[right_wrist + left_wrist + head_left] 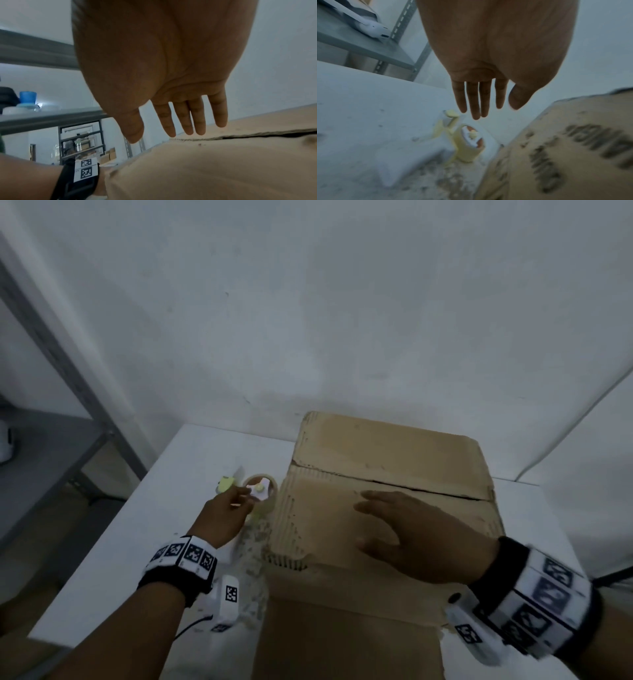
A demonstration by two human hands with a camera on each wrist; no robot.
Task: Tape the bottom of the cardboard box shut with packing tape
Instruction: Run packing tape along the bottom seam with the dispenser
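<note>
A worn cardboard box (387, 484) stands on the white table (154, 508) with its two flaps folded down and a dark seam (421, 489) running across between them. My right hand (404, 529) hovers open just above the near flap (205, 169), fingers (199, 121) straight and pointing at the seam (257, 136). A packing tape dispenser (258, 491) with a yellowish roll (467, 146) lies on the table left of the box (565, 148). My left hand (222, 515) reaches over it, open and holding nothing, with its fingertips (476, 115) a little above the dispenser.
A grey metal shelf (44, 446) stands to the left of the table, with a white device (373, 29) on it. A white wall (342, 302) rises right behind the table. Cardboard crumbs (255, 542) litter the table beside the box.
</note>
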